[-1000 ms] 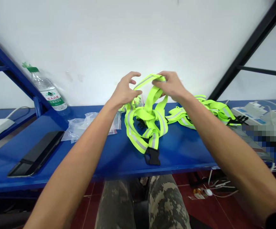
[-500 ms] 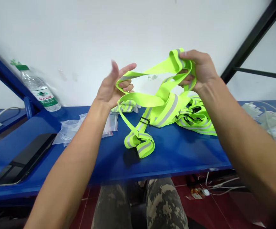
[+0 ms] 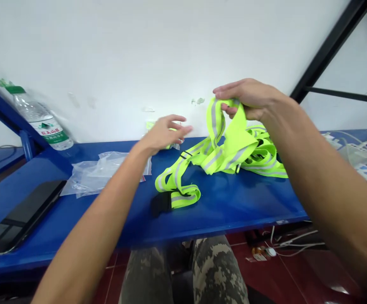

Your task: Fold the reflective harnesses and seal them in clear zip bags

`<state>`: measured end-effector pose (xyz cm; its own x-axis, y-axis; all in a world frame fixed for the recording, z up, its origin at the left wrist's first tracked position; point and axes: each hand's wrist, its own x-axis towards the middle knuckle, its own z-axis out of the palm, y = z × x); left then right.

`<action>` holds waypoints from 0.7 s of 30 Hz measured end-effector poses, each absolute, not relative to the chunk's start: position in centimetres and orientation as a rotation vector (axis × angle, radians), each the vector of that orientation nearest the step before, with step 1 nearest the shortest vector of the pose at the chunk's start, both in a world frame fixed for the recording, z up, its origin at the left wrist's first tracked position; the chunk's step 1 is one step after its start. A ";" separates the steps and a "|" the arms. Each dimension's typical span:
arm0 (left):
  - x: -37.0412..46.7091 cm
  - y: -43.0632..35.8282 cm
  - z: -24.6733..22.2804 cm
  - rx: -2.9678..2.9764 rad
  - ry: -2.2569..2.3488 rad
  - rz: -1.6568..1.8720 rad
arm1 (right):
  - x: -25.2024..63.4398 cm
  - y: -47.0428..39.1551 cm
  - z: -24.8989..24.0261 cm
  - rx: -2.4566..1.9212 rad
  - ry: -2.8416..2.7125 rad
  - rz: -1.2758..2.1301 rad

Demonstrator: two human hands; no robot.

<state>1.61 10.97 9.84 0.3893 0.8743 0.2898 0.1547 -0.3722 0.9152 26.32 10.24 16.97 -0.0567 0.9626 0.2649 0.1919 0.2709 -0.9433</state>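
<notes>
My right hand (image 3: 245, 96) pinches looped neon-yellow reflective straps (image 3: 215, 118) with a grey stripe, holding the loops above the blue table. From there the straps run down onto the tabletop, where a black slider shows and a curled end carries a black buckle (image 3: 161, 204). To the left, my left hand (image 3: 167, 133) hovers with fingers apart and nothing in it. Behind that hand a bagged neon-yellow bundle (image 3: 150, 125) is partly hidden. Another heap of the same straps (image 3: 265, 158) lies right of the held ones, partly behind my right forearm.
Clear plastic zip bags (image 3: 90, 175) lie left of my left forearm. Near the left edge is a dark phone (image 3: 21, 215). A water bottle (image 3: 48, 122) leans by the blue frame (image 3: 28, 143). White cables and devices (image 3: 360, 154) sit at the right. The wall (image 3: 139, 55) rises behind.
My left hand has come out of the strap loop it was stretching. My right hand has moved left and lower with the straps, which now hang more gathered.
</notes>
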 end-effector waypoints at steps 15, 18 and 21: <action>5.3 13.2 7.4 1.463 0.945 1.369 | 23.0 6.2 12.6 -1.291 -1.744 0.514; 5.2 12.4 7.4 1.570 0.835 1.294 | 21.5 6.5 10.3 -1.241 -1.953 0.468; 4.6 11.3 7.5 1.714 0.657 1.048 | 22.1 7.7 9.6 -1.208 -1.847 0.521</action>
